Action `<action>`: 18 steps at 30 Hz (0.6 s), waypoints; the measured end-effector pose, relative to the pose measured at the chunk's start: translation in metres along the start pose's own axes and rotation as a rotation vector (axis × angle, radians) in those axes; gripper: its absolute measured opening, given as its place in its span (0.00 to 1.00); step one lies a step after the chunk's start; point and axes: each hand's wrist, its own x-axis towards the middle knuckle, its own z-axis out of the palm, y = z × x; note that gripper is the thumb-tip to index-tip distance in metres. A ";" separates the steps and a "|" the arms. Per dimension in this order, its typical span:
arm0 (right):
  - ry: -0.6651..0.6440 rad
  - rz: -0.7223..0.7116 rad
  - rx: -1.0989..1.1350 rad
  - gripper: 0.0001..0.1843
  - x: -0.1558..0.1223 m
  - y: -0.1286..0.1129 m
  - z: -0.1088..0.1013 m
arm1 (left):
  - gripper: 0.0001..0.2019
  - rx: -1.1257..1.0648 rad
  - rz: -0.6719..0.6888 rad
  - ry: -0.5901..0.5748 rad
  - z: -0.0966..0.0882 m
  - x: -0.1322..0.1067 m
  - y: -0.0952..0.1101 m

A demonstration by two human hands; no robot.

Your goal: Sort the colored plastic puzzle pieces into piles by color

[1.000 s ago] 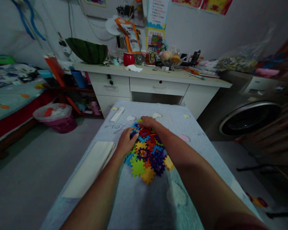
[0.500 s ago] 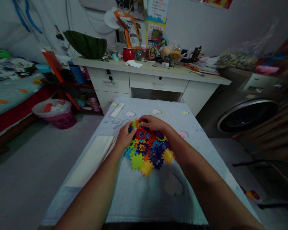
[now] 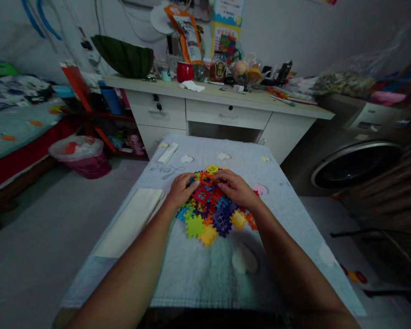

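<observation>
A pile of colourful interlocking plastic tiles [image 3: 222, 221], with notched edges, lies on the cloth-covered table in front of me. At the far part of the pile, my left hand [image 3: 182, 189] has its thumb and fingers closed at the left edge of an orange-red square tile [image 3: 206, 178]. From the other side, my right hand [image 3: 236, 187] curls its fingers at the right edge of that tile. Its fingertips are partly hidden among the pieces. Nearest to me in the pile are a lime-green tile [image 3: 194, 226] and a yellow tile [image 3: 208, 236].
A folded cream cloth [image 3: 130, 224] lies at the table's left, with a white narrow box [image 3: 167, 154] farther back. Behind stands a white desk [image 3: 226, 107] bearing a watermelon piece [image 3: 123, 57] and jars. A washing machine [image 3: 359, 141] is at right, a pink bin [image 3: 85, 157] at left.
My right hand has moved right and slightly nearer, its fingers lower over the pile. The orange-red tile now shows between both hands, and a yellow tile shows beyond them. My left hand has barely moved.
</observation>
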 end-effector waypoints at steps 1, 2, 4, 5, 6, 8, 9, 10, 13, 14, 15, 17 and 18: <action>0.024 -0.002 -0.046 0.13 -0.004 -0.005 0.002 | 0.19 -0.007 -0.001 -0.004 0.000 0.000 0.000; 0.030 -0.001 -0.095 0.13 -0.008 -0.010 0.005 | 0.19 -0.011 -0.003 -0.008 0.000 0.000 0.000; -0.028 -0.016 -0.191 0.14 -0.017 -0.024 0.016 | 0.19 -0.011 -0.009 -0.011 -0.001 -0.001 0.001; -0.084 -0.033 -0.232 0.16 -0.022 -0.030 0.022 | 0.19 -0.009 -0.012 -0.008 -0.001 -0.001 0.001; -0.146 -0.050 -0.269 0.19 -0.027 -0.037 0.030 | 0.19 -0.008 -0.015 -0.003 -0.002 -0.001 0.001; -0.249 -0.073 -0.334 0.29 -0.037 -0.046 0.047 | 0.18 -0.014 -0.018 0.006 -0.002 -0.001 0.002; -0.284 -0.078 -0.363 0.34 -0.042 -0.049 0.054 | 0.18 -0.021 -0.022 0.007 -0.002 -0.001 0.002; -0.307 -0.080 -0.388 0.37 -0.045 -0.051 0.061 | 0.18 -0.031 -0.028 0.007 -0.002 -0.001 0.002; -0.310 -0.086 -0.430 0.38 -0.050 -0.048 0.074 | 0.18 -0.064 -0.047 0.010 -0.003 0.000 0.003; -0.291 -0.084 -0.433 0.36 -0.050 -0.047 0.075 | 0.18 -0.073 -0.051 0.013 -0.003 0.000 0.003; -0.269 -0.081 -0.431 0.33 -0.050 -0.045 0.076 | 0.18 -0.081 -0.053 0.015 -0.003 0.000 0.003; -0.220 -0.071 -0.414 0.27 -0.048 -0.041 0.075 | 0.18 -0.090 -0.061 0.018 -0.004 0.001 0.004; -0.197 -0.067 -0.398 0.24 -0.048 -0.040 0.074 | 0.17 -0.095 -0.067 0.019 -0.004 0.001 0.005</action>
